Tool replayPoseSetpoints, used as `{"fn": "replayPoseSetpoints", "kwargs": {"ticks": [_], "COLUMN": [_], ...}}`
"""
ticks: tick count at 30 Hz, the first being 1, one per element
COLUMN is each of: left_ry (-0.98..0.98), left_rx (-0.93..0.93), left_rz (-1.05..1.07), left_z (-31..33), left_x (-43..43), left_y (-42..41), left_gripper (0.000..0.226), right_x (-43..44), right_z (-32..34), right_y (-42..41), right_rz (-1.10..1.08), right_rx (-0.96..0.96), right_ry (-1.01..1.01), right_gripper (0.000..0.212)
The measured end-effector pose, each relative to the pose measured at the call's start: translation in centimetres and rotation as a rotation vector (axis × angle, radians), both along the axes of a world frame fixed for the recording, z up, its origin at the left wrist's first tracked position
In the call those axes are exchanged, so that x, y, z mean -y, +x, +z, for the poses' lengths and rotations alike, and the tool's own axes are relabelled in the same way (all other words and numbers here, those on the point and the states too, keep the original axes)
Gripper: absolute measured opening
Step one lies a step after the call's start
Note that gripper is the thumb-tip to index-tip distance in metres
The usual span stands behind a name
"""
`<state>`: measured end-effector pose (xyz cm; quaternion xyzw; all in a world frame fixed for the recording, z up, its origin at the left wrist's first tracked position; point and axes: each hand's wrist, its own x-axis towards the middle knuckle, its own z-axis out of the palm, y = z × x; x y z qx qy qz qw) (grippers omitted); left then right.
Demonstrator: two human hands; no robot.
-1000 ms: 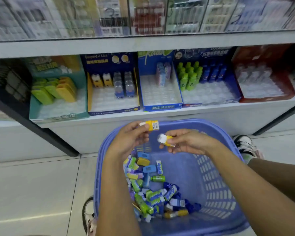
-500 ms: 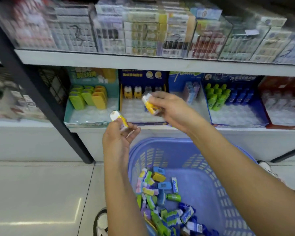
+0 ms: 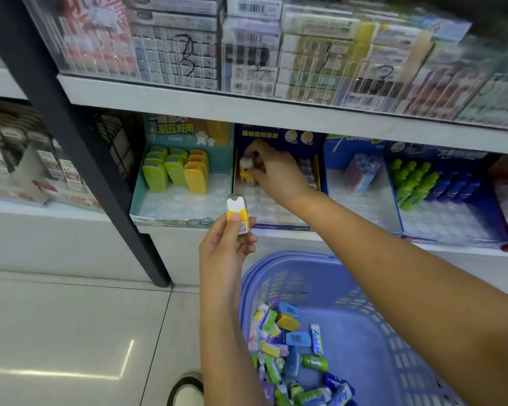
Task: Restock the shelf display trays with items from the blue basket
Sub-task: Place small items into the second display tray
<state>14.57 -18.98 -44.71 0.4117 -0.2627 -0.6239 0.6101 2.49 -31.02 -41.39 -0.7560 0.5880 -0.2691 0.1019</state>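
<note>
The small yellow-and-white pack [image 3: 245,164] was at the back of the dark blue tray [image 3: 279,227], pinched in the fingers [image 3: 257,168] of the right hand [image 3: 276,174]. It would go best upright into a free pocket, square with its neighbours, and be pressed home before the pinch loosened. The left hand [image 3: 225,253], fingers curled round a second pack [image 3: 237,213], hung in front of the shelf [image 3: 188,108], beside the blue basket [image 3: 276,266], ready to pass it over.

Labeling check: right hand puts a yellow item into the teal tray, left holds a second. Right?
No. Head view: the right hand puts its yellow item into the navy tray beside the teal tray; the left hand holds a second yellow item.
</note>
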Motion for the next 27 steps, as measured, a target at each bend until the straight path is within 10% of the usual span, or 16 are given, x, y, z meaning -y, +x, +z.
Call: {"fn": "replayPoseSetpoints", "kwargs": {"ticks": [16,23,27], "left_ry": [-0.027,-0.171,-0.240], "left_rx": [0.158,0.477,0.615], "left_rz": [0.031,0.232,0.197], "left_z": [-0.2,1.2,1.7], "left_x": [0.1,1.1,1.6], "left_y": [-1.4,-3.3,-4.1], "left_gripper": [0.009,0.023,0.035], "right_x": [0.6,-5.4,-5.3], "right_z": [4.9,6.6,6.3], "right_y": [1.0,-0.9,-2.6], "right_rz": [-0.006,0.013,-0.061], "right_rx": [-0.307,0.375,0.320], "right_ry": [0.273,0.522,0.419], "right_gripper": [0.019,0.023,0.014]}}
